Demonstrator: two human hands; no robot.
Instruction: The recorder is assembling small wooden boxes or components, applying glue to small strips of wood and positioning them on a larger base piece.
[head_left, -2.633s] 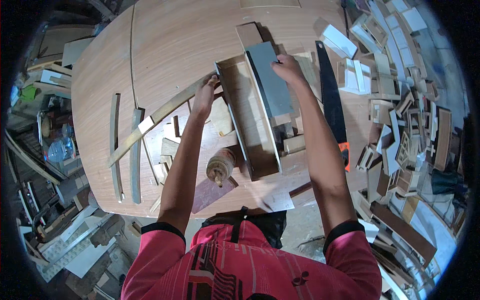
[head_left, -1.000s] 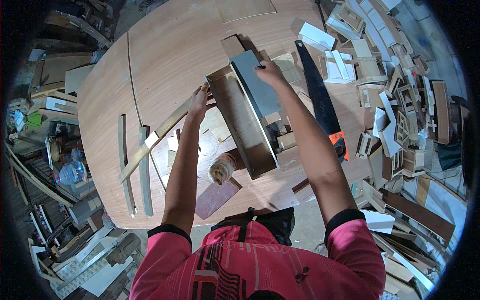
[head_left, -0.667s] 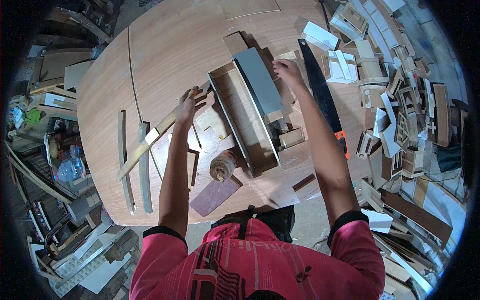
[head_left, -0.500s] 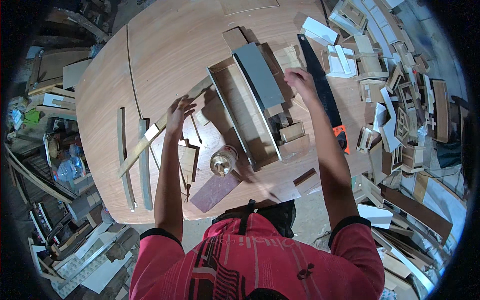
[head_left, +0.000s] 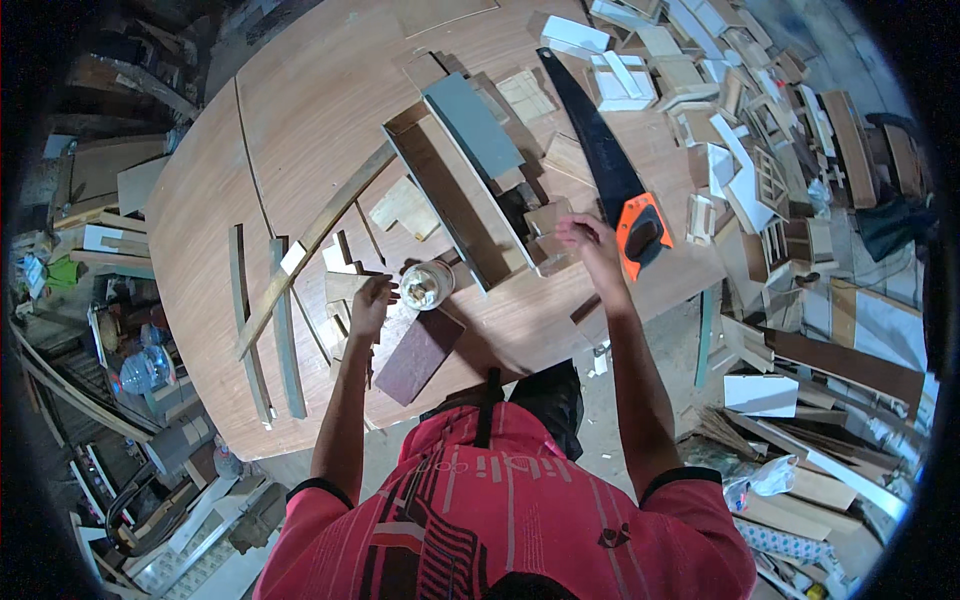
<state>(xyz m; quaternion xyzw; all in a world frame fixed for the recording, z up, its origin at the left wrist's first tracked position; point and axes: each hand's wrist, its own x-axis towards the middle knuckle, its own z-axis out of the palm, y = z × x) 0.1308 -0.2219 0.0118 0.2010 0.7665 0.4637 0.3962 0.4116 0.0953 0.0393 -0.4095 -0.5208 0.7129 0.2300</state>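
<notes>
My left hand [head_left: 374, 303] hovers beside a round jar [head_left: 427, 284] with whitish contents. Its fingers are apart and hold nothing that I can see. Small wood pieces [head_left: 343, 285] lie just left of it. My right hand [head_left: 592, 245] hangs over the table, right of a small wood block [head_left: 549, 216]. Its fingers are loosely spread, with nothing visible in them. Between the hands stands a long open wooden box [head_left: 452, 190], with a grey-green panel [head_left: 473, 125] along its right side. Nearer me lies a flat purple-brown block [head_left: 420, 356].
A handsaw [head_left: 600, 140] with an orange handle lies right of the box. Long wood strips [head_left: 285, 325] rest on the left, one crossing over the others. Many small wooden frames and offcuts [head_left: 735, 170] are heaped at the right. A plastic bottle [head_left: 145, 370] is at the left.
My left hand has come off the long crossing strip and moved nearer me, beside the jar. My right hand has drawn back from beside the grey-green panel. The whole view has shifted.
</notes>
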